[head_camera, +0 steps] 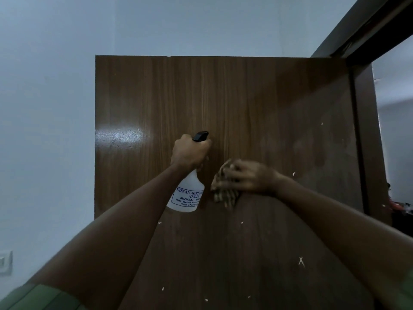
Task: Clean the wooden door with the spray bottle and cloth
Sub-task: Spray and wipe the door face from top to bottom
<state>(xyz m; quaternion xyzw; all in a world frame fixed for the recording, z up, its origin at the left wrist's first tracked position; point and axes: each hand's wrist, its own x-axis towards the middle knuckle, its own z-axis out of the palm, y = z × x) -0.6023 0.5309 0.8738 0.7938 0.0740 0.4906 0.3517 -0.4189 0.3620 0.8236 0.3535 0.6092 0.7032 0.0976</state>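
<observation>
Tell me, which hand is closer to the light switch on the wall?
Left. The left hand grips the spray bottle, nearer the switch; the right hand is further right.

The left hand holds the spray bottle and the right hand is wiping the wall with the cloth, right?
Not quite. In the head view the right hand presses the cloth on the wooden door, not the wall. The left hand does hold the spray bottle.

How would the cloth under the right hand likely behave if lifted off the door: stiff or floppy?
Probably floppy: the cloth bunches unevenly under the right hand, with folds hanging below the palm. Likely light, since the hand alone seems to keep it against the upright wooden door. It would likely drop if released; nothing visible supports it.
</observation>
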